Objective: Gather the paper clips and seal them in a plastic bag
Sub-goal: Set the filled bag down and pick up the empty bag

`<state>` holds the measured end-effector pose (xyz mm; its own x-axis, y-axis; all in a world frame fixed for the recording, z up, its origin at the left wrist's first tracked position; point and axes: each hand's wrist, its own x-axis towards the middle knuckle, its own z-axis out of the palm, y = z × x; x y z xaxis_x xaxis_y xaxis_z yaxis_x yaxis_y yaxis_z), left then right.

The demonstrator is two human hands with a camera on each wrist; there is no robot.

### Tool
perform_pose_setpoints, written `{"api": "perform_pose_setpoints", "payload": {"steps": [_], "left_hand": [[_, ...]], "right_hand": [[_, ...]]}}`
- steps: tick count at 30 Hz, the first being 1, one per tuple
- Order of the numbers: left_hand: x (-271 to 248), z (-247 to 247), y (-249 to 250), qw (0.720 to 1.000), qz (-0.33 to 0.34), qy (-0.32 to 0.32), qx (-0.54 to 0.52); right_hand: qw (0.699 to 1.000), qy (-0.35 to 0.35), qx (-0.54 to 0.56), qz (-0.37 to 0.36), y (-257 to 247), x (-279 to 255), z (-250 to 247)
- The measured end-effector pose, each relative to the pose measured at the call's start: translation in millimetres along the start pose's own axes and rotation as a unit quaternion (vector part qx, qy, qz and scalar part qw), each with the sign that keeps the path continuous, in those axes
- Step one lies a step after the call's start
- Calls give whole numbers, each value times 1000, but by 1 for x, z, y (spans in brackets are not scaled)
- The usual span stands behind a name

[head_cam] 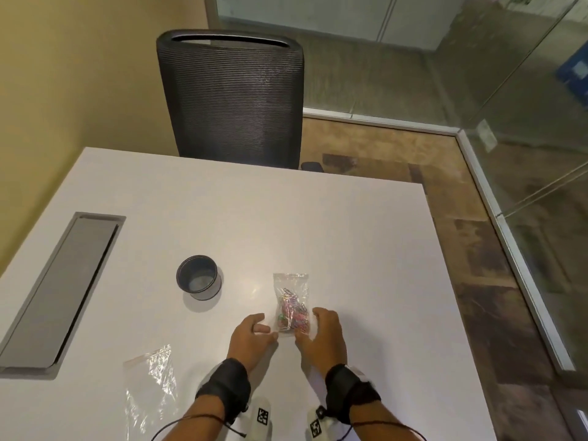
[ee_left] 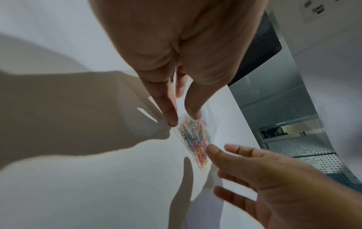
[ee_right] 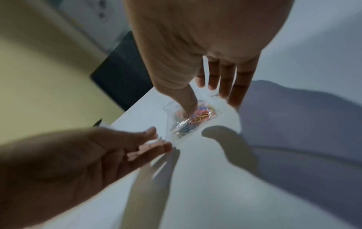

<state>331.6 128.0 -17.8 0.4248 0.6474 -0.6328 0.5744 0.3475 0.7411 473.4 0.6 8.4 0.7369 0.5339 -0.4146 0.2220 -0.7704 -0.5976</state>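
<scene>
A small clear plastic bag (head_cam: 291,300) with several coloured paper clips (head_cam: 292,315) inside lies flat on the white table (head_cam: 318,224). My left hand (head_cam: 265,327) is at the bag's near left edge, fingers loosely bent, tips at its edge (ee_left: 182,117). My right hand (head_cam: 310,326) is at the near right edge. In the right wrist view its thumb (ee_right: 188,108) presses down on the clips through the plastic (ee_right: 188,124), and the other fingers (ee_right: 225,80) are straight. Neither hand grips the bag (ee_left: 195,136). I cannot tell whether the bag's far end is sealed.
A second, empty clear bag (head_cam: 152,377) lies at the near left. A black mesh cup (head_cam: 199,278) stands left of the filled bag. A grey cable hatch (head_cam: 63,288) is set into the table's left side. A black office chair (head_cam: 232,100) stands behind the far edge.
</scene>
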Motion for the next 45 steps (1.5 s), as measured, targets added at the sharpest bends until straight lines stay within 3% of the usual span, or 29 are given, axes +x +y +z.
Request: {"api": "perform_pose_setpoints", "payload": {"steps": [4,7,11,15,17,18,21,24,31,37,45], "left_hand": [[-32,-23,-19,997,-9,57,-51],[-57,-44,-37,990,-19,87,-108],[-85,-77,-77,980,-23,146,-136],[-112,-120,-114,967,51,249,-4],[-117,-140,-137,946,76,300,98],[-119,-148,-145,936,57,321,131],[-123,-163,-156,929,-8,349,125],[-121,-170,-155,936,-45,335,101],[-102,-177,-153,947,-63,310,56],[-91,-176,-138,950,-74,296,68],[-89,-176,-120,952,-39,275,128]], "right_hand": [[968,-36,-179,-171,1,-1,23],[937,-95,-284,-180,4,-4,38],[928,-120,-317,-156,3,-16,52],[919,-120,-312,-209,-25,-50,78],[888,-170,-323,-281,-39,-75,101],[862,-191,-337,-327,-46,-87,114],[787,-245,-365,-432,-67,-116,150],[752,-260,-386,-466,-85,-134,172],[760,-262,-402,-438,-83,-142,188],[762,-253,-397,-444,-78,-142,190],[765,-260,-395,-437,-76,-141,192]]}}
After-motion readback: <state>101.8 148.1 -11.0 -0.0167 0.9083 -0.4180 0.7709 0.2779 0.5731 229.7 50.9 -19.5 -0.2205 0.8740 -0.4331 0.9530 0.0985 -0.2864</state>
